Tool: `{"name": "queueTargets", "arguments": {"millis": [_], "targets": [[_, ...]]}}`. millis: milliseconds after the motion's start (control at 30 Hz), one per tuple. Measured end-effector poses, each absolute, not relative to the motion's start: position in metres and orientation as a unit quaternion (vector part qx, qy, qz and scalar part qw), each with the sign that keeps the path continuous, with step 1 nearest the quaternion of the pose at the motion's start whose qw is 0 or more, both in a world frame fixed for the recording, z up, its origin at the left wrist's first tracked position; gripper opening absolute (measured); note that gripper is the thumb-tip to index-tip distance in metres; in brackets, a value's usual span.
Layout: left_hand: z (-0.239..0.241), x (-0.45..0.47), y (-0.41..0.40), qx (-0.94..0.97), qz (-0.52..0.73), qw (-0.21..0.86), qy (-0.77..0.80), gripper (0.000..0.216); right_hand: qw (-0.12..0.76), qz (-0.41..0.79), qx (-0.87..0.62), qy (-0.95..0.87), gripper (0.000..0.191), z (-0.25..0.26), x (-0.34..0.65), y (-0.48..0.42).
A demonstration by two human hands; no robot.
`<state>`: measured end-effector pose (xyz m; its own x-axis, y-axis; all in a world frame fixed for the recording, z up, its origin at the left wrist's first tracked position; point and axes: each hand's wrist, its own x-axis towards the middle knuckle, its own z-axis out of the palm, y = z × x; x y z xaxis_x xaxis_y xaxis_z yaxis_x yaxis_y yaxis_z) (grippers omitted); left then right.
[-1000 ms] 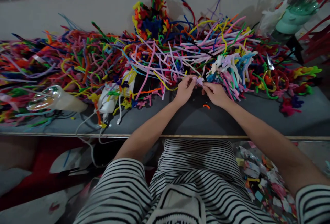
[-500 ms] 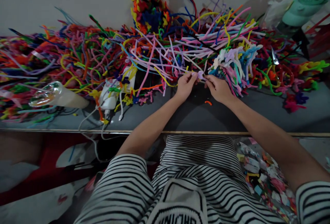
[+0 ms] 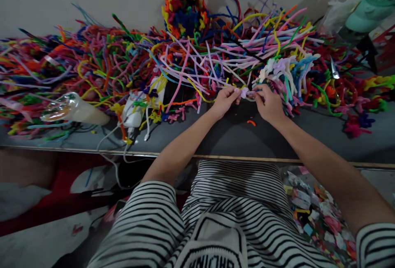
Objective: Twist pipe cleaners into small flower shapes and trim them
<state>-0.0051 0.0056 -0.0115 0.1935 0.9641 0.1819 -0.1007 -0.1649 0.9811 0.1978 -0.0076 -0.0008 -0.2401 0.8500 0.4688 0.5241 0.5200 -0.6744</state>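
Note:
Between my two hands is a small lilac pipe cleaner piece (image 3: 244, 92), bent into loops like a flower. My left hand (image 3: 226, 100) pinches its left side between thumb and fingers. On the other side, my right hand (image 3: 268, 102) pinches its right end, where a short pale stem shows. Both hands are just above the dark table (image 3: 222, 140). A bundle of white, lilac and blue pipe cleaner flowers (image 3: 284, 72) lies just behind my right hand. An orange scrap (image 3: 252, 123) rests on the table below the hands.
Loose coloured pipe cleaners (image 3: 101, 62) heap along the wall. At left are a cloudy plastic cup (image 3: 88, 111) and a white charger (image 3: 132, 113) with cables. Scissors (image 3: 334, 70) lie at right, near a teal container (image 3: 362, 15). A bin of scraps (image 3: 321, 214) stands below the table edge.
The view has shifted slightly, so most things sit a little further right. Both hands keep hold of the lilac piece, and more of it shows between them.

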Motion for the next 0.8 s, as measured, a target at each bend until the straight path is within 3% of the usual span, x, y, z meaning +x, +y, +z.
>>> {"name": "queueTargets", "arguments": {"millis": [233,600,800], "targets": [[-0.009,-0.003,0.0,0.671,0.393,0.562,0.281,0.054,0.476,0.134,-0.413,-0.765,0.043,-0.005,0.198,-0.009],[-0.008,-0.006,-0.006,0.684,0.391,0.539,0.298,0.055,0.475,0.176,-0.404,-0.761,0.025,-0.004,0.197,-0.003],[-0.009,-0.007,-0.006,0.692,0.416,0.51,0.295,0.053,0.45,0.18,-0.396,-0.78,0.026,-0.005,0.198,-0.001]]}}
